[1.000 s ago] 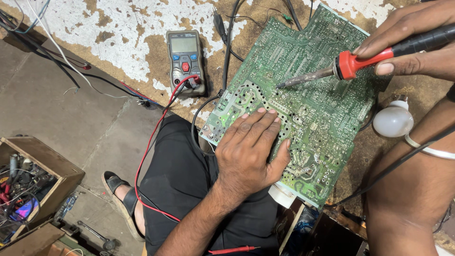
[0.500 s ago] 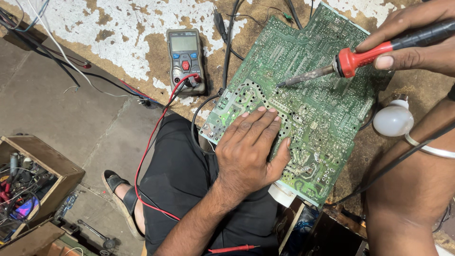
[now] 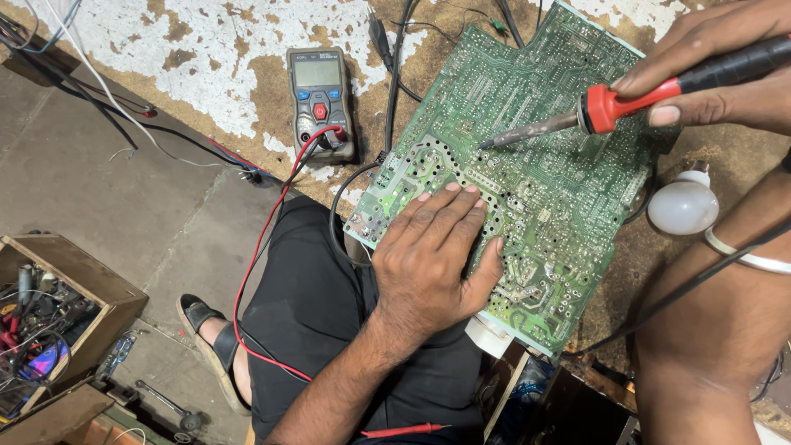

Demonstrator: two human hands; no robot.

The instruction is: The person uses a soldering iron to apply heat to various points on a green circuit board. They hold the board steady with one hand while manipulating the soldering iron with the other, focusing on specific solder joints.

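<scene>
Green circuit board (image 3: 544, 189) lies solder side up on the worn table (image 3: 206, 74), tilted, with its near edge sticking out over the person's lap. Left hand (image 3: 432, 255) rests flat on it, fingers spread a little, holding nothing. Right hand (image 3: 725, 66), at 2 o'clock from the left, has its fingers closed around a soldering iron (image 3: 626, 103); the metal tip touches the board. White bulb (image 3: 682, 206) sits at 3 o'clock, just beside the board. Grey meter (image 3: 321, 103) lies at 10 o'clock with a red wire (image 3: 255, 272).
</scene>
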